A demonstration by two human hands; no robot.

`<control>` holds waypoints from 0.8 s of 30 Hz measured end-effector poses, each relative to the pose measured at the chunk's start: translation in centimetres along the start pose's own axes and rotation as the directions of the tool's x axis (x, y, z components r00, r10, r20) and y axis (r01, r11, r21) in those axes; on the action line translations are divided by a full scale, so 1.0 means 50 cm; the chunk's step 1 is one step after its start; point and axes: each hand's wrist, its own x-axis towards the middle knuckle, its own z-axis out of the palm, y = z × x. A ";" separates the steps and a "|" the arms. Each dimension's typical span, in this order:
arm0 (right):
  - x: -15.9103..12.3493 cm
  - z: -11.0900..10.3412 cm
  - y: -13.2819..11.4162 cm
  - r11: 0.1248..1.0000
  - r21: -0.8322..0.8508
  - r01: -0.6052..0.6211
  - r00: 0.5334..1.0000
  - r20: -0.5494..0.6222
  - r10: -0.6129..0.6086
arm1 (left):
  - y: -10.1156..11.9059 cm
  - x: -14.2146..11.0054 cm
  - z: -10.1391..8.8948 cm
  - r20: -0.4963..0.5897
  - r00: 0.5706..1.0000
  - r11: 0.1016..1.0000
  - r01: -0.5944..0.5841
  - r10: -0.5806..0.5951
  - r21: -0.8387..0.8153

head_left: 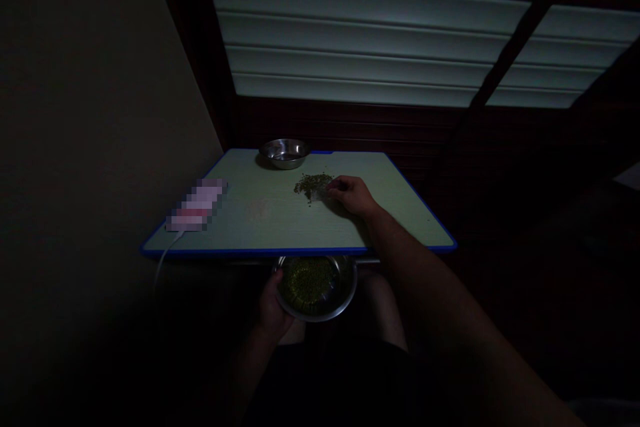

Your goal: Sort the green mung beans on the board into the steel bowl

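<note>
**Your left hand (274,312) grips the basin (349,293); your right hand (351,193) is at the loose grains (309,184)**

You have the left fingers closed on the basin's rim at lower centre, thumb on top, probably to keep it level above your lap. It holds more small green grains (306,280), just below the near edge of the tabletop (280,235), likely for short reach.

Your right fingers are drawn together beside the loose grains at mid-frame; you can't tell whether they pinch any. Spread thinly, those grains look easier to pick over. The metal bowl (285,157) stands behind, upper left of them, seemingly clear of your forearm.
</note>
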 end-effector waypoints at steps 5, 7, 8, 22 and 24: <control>-0.002 -0.001 -0.003 1.000 -0.008 0.012 1.000 -0.009 -0.012 | -0.001 0.002 -0.001 -0.007 1.000 1.000 -0.017 0.017 0.004; -0.004 -0.001 -0.006 1.000 -0.004 -0.002 1.000 0.005 0.002 | -0.001 0.002 0.000 -0.017 0.999 0.999 -0.039 0.039 0.000; -0.005 -0.001 -0.007 1.000 -0.006 -0.017 1.000 0.014 0.017 | 0.000 0.003 0.000 -0.019 0.999 0.999 -0.050 0.050 -0.003; -0.005 0.002 -0.001 0.984 -0.179 -0.023 0.999 -0.047 0.015 | 0.000 0.002 -0.004 -0.059 0.998 0.994 -0.027 0.033 0.104; -0.003 0.002 0.002 0.983 -0.183 -0.008 0.999 -0.037 0.002 | 0.000 0.002 -0.003 -0.054 0.998 0.993 -0.023 0.029 0.120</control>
